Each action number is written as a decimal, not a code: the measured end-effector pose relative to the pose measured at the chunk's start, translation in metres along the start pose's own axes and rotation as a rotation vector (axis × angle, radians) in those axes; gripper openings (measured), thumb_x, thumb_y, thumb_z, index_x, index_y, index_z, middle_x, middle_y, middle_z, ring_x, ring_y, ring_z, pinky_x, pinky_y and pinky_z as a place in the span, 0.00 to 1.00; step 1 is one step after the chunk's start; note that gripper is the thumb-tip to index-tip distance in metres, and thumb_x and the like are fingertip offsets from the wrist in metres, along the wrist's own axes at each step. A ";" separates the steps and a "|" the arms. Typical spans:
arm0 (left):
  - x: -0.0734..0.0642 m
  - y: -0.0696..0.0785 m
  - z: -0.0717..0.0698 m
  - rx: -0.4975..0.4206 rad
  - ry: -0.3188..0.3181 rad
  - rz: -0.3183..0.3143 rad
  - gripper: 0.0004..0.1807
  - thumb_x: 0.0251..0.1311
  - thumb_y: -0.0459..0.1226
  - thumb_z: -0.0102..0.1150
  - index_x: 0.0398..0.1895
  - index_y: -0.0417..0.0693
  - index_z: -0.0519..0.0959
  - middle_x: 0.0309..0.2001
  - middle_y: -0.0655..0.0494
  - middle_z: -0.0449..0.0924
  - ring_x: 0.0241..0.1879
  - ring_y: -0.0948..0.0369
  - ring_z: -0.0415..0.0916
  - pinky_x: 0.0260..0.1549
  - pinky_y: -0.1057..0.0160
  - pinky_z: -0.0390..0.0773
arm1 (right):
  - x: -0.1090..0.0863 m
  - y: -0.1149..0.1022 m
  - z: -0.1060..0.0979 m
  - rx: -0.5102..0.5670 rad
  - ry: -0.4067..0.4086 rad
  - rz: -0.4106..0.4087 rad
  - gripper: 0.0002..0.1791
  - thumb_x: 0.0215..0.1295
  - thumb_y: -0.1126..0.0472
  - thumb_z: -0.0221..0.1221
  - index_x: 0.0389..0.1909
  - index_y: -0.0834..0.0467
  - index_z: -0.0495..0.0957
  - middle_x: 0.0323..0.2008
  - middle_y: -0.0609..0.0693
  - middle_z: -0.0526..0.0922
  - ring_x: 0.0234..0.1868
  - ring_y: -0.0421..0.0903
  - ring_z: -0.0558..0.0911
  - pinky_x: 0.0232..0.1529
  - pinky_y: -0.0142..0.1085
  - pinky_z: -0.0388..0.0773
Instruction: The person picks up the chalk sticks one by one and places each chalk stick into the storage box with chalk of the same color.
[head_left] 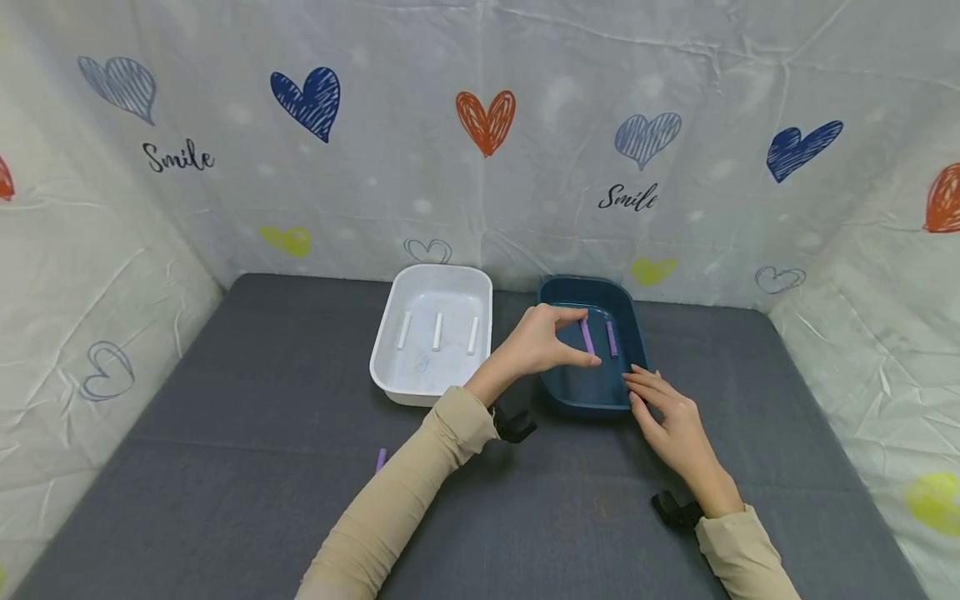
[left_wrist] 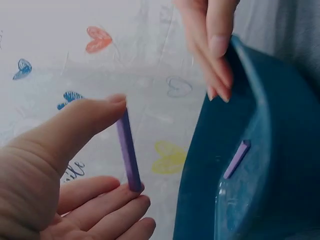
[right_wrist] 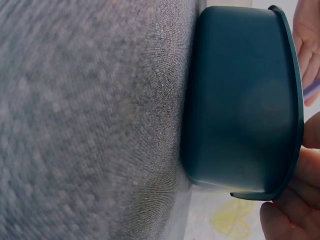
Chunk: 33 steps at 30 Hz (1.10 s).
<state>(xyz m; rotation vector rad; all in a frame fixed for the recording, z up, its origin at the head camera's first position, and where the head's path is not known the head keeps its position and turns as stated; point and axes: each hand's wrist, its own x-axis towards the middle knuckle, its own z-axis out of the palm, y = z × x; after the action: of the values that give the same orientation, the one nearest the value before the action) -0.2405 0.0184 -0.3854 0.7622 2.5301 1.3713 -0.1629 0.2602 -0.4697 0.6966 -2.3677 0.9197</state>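
Left arm (head_left: 393, 508) reaching farther forward, right arm (head_left: 742, 554) lower.
The left arm slants inward from the bottom, its left grip (head_left: 540, 342) forming a C, with thumb (left_wrist: 85, 120) and fingers (left_wrist: 107, 210) facing each other across a pinch. The right arm angles in from the lower right; the right grip (head_left: 675, 421) has nearly straight fingers close together, the thumb apart and below them.

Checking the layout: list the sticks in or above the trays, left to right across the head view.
Left white stick, middle white stick, right white stick, held purple stick in the left hand, lying purple stick in the blue tray.
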 end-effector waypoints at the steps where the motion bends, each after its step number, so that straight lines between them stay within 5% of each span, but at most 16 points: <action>1: 0.003 0.000 0.000 -0.003 -0.005 -0.001 0.44 0.47 0.46 0.79 0.69 0.44 0.72 0.67 0.51 0.71 0.66 0.57 0.69 0.61 0.58 0.73 | 0.000 0.000 0.000 0.000 -0.003 0.003 0.14 0.61 0.75 0.61 0.49 0.70 0.83 0.52 0.64 0.82 0.58 0.59 0.79 0.64 0.54 0.66; 13: 0.033 -0.003 0.003 -0.046 -0.034 -0.043 0.44 0.48 0.44 0.79 0.69 0.40 0.71 0.66 0.50 0.73 0.67 0.57 0.69 0.62 0.59 0.72 | -0.001 0.000 0.000 0.013 0.002 0.001 0.14 0.61 0.76 0.61 0.48 0.71 0.83 0.53 0.63 0.83 0.58 0.59 0.79 0.64 0.54 0.65; 20: 0.054 -0.010 0.012 -0.051 0.058 -0.105 0.44 0.48 0.44 0.79 0.69 0.42 0.71 0.67 0.50 0.72 0.67 0.57 0.69 0.61 0.58 0.73 | -0.002 0.001 -0.001 0.005 -0.024 0.037 0.14 0.63 0.74 0.61 0.49 0.70 0.83 0.53 0.63 0.82 0.60 0.57 0.79 0.69 0.45 0.63; 33: 0.074 -0.022 0.022 -0.006 0.113 -0.134 0.40 0.51 0.41 0.77 0.68 0.39 0.71 0.66 0.46 0.73 0.67 0.52 0.68 0.62 0.54 0.73 | -0.001 0.002 -0.002 0.017 -0.022 0.021 0.14 0.63 0.73 0.61 0.50 0.70 0.83 0.54 0.64 0.82 0.60 0.57 0.78 0.66 0.53 0.64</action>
<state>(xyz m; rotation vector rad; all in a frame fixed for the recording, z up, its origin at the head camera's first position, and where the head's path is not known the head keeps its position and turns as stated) -0.3038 0.0625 -0.4093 0.5176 2.6070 1.4139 -0.1631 0.2632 -0.4706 0.6927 -2.3934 0.9465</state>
